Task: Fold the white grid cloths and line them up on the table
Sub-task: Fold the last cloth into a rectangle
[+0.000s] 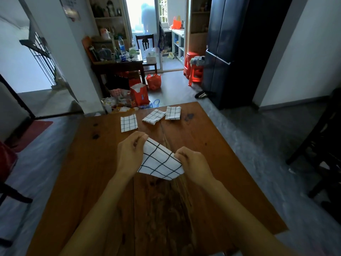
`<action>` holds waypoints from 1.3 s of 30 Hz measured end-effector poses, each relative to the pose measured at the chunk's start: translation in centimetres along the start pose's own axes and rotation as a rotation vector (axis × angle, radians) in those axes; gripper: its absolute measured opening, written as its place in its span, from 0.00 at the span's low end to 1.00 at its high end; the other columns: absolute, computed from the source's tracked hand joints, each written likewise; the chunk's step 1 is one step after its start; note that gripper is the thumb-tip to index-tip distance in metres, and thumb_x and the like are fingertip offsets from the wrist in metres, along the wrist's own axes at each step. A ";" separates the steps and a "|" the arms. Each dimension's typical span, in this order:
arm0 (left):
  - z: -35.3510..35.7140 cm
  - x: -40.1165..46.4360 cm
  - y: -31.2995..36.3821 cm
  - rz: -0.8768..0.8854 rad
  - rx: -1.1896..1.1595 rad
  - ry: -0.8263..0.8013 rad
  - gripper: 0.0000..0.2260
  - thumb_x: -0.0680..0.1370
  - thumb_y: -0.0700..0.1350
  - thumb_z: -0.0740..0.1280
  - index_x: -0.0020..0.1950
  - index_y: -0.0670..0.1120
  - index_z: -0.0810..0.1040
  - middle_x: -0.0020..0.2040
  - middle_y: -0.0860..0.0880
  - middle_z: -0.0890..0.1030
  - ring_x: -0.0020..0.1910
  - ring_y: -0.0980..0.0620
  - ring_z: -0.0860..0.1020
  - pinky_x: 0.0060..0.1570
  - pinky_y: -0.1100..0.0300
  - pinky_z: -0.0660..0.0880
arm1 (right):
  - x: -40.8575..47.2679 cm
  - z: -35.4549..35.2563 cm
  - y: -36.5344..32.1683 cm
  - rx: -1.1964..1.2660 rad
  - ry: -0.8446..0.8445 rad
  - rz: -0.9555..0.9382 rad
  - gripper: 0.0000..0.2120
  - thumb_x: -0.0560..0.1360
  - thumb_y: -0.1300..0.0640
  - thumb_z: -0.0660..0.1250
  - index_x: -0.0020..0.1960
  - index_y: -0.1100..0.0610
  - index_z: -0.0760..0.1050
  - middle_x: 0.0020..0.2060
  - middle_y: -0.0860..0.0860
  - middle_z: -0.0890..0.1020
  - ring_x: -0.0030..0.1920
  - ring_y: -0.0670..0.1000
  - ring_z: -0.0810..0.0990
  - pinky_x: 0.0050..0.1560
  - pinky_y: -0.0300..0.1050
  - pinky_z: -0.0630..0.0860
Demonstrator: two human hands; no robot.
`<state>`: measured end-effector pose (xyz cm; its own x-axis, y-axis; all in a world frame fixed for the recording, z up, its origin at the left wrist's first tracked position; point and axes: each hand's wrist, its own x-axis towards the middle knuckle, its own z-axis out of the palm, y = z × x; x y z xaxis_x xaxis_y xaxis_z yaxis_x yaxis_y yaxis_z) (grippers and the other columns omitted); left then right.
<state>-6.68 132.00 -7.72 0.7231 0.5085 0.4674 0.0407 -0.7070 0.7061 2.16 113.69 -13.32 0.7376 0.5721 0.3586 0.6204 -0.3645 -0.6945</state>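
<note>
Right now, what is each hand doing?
Left hand: pinching the far corner of the grid cloth.
Right hand: pinching the same cloth's right edge.

Forearms [103,209] cut off below, balcony figure [147,17] – blurred

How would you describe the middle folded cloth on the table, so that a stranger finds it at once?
Look at the far edge of the wooden table, where three folded white grid cloths lie in a row. The middle cloth lies turned at an angle, its right corner touching the right cloth, while the left cloth lies apart.
</note>
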 end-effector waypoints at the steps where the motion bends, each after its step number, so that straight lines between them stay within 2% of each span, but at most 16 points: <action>1: -0.1 0.1 -0.1 -0.009 0.006 0.003 0.08 0.80 0.44 0.62 0.44 0.47 0.78 0.41 0.54 0.79 0.40 0.65 0.75 0.41 0.75 0.66 | -0.3 -0.1 0.3 -0.011 -0.017 0.032 0.09 0.81 0.51 0.60 0.43 0.50 0.74 0.33 0.46 0.79 0.33 0.45 0.77 0.32 0.46 0.75; 6: 0.2 0.2 -0.6 -0.016 0.011 -0.019 0.08 0.80 0.46 0.62 0.45 0.47 0.78 0.41 0.53 0.79 0.40 0.61 0.75 0.40 0.70 0.68 | -1.2 -0.3 1.5 -0.067 -0.064 0.095 0.09 0.81 0.52 0.58 0.45 0.51 0.74 0.34 0.45 0.78 0.34 0.43 0.76 0.34 0.46 0.75; 9: -0.1 0.6 -1.4 -0.029 0.008 0.036 0.08 0.80 0.46 0.61 0.47 0.46 0.78 0.43 0.52 0.80 0.42 0.57 0.76 0.41 0.70 0.68 | -2.0 -1.0 2.8 -0.072 -0.107 0.153 0.11 0.82 0.49 0.57 0.45 0.50 0.74 0.34 0.45 0.79 0.34 0.44 0.76 0.36 0.51 0.78; 12: 0.0 0.6 -1.3 0.063 0.084 -0.046 0.06 0.80 0.46 0.63 0.47 0.48 0.79 0.43 0.53 0.80 0.40 0.57 0.77 0.39 0.67 0.69 | -1.9 -1.0 2.7 -0.085 -0.023 0.210 0.07 0.81 0.50 0.60 0.51 0.49 0.76 0.41 0.43 0.81 0.40 0.41 0.78 0.44 0.45 0.80; 14: 1.0 0.1 -0.4 0.125 0.115 -0.165 0.06 0.80 0.45 0.63 0.47 0.50 0.80 0.42 0.54 0.81 0.39 0.58 0.77 0.38 0.65 0.73 | -0.5 -0.6 0.9 -0.020 0.027 0.145 0.11 0.80 0.50 0.62 0.59 0.51 0.76 0.51 0.45 0.81 0.50 0.42 0.78 0.53 0.41 0.77; 15: 1.6 -0.3 0.0 0.166 0.109 -0.207 0.06 0.80 0.45 0.63 0.47 0.50 0.80 0.42 0.55 0.81 0.38 0.58 0.78 0.38 0.61 0.75 | 0.3 -0.4 -0.2 0.031 -0.010 0.089 0.13 0.80 0.50 0.63 0.61 0.52 0.76 0.54 0.46 0.80 0.53 0.43 0.77 0.55 0.41 0.76; 16: 2.1 -0.6 0.4 0.205 0.092 -0.234 0.06 0.80 0.45 0.63 0.46 0.51 0.79 0.41 0.55 0.80 0.38 0.58 0.78 0.38 0.57 0.76 | 1.0 -0.2 -1.3 0.073 -0.070 0.034 0.13 0.79 0.51 0.64 0.62 0.53 0.76 0.55 0.47 0.80 0.54 0.43 0.77 0.55 0.41 0.75; 18: 2.6 -0.9 0.9 0.236 0.042 -0.253 0.06 0.81 0.47 0.62 0.47 0.52 0.77 0.41 0.55 0.80 0.38 0.57 0.78 0.38 0.53 0.77 | 1.8 -0.1 -2.9 0.108 -0.158 -0.015 0.10 0.79 0.53 0.64 0.60 0.52 0.77 0.51 0.45 0.81 0.48 0.41 0.77 0.49 0.38 0.74; 19: 2.5 -0.9 1.0 0.225 0.016 -0.250 0.05 0.80 0.48 0.63 0.47 0.53 0.77 0.41 0.56 0.81 0.39 0.58 0.79 0.39 0.54 0.77 | 2.0 -0.3 -3.1 0.118 -0.142 -0.011 0.08 0.79 0.54 0.65 0.57 0.52 0.78 0.48 0.45 0.82 0.46 0.42 0.78 0.47 0.39 0.75; 22: 1.1 -1.1 0.8 0.092 -0.085 -0.236 0.01 0.78 0.50 0.66 0.47 0.55 0.77 0.43 0.60 0.80 0.44 0.63 0.78 0.40 0.68 0.76 | 2.0 -1.6 -3.0 0.235 -0.009 0.112 0.05 0.79 0.56 0.65 0.49 0.54 0.80 0.41 0.47 0.83 0.41 0.43 0.80 0.41 0.42 0.77; 25: 0.2 -1.7 0.3 -0.035 -0.174 -0.222 0.02 0.76 0.47 0.68 0.45 0.55 0.79 0.43 0.59 0.81 0.44 0.62 0.78 0.41 0.71 0.73 | 1.9 -3.0 -2.9 0.409 0.049 0.210 0.07 0.79 0.58 0.65 0.47 0.59 0.79 0.38 0.54 0.83 0.37 0.45 0.80 0.36 0.47 0.78; 28: 0.4 -2.4 0.3 -0.102 -0.241 -0.175 0.02 0.76 0.45 0.69 0.45 0.52 0.81 0.43 0.59 0.81 0.44 0.63 0.78 0.43 0.74 0.71 | 1.4 -3.4 -3.5 0.505 0.040 0.222 0.09 0.80 0.60 0.63 0.43 0.54 0.77 0.31 0.44 0.83 0.33 0.41 0.80 0.30 0.37 0.76; 31: 0.7 -3.0 0.7 -0.143 -0.293 -0.092 0.02 0.75 0.44 0.71 0.44 0.51 0.82 0.42 0.58 0.82 0.44 0.63 0.79 0.44 0.73 0.73 | 0.8 -3.3 -3.9 0.577 0.033 0.240 0.12 0.80 0.59 0.63 0.38 0.51 0.74 0.30 0.44 0.82 0.33 0.42 0.81 0.31 0.37 0.76; 33: 0.7 -3.3 0.9 -0.165 -0.320 -0.054 0.03 0.74 0.42 0.72 0.44 0.50 0.82 0.42 0.57 0.82 0.43 0.62 0.80 0.44 0.72 0.74 | 0.4 -3.2 -4.2 0.612 0.042 0.223 0.09 0.79 0.60 0.65 0.40 0.53 0.76 0.31 0.44 0.82 0.34 0.41 0.81 0.33 0.35 0.76; 36: 0.5 -3.9 1.3 -0.178 -0.354 -0.034 0.05 0.73 0.40 0.72 0.45 0.49 0.82 0.43 0.57 0.83 0.43 0.62 0.80 0.42 0.72 0.74 | 0.2 -3.0 -4.1 0.598 0.074 0.227 0.05 0.78 0.60 0.66 0.48 0.60 0.79 0.37 0.47 0.84 0.39 0.44 0.83 0.38 0.37 0.78; 39: 0.4 -4.5 1.6 -0.190 -0.417 -0.002 0.06 0.72 0.38 0.73 0.45 0.48 0.82 0.43 0.57 0.82 0.42 0.63 0.81 0.39 0.72 0.74 | -0.1 -2.7 -3.9 0.602 0.098 0.265 0.05 0.78 0.60 0.66 0.50 0.59 0.80 0.38 0.48 0.85 0.40 0.45 0.83 0.40 0.39 0.79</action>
<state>-9.59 128.41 -8.86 0.7308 0.6090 0.3082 -0.1079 -0.3427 0.9332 0.35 113.12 -8.95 0.8834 0.4394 0.1628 0.1782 0.0064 -0.9840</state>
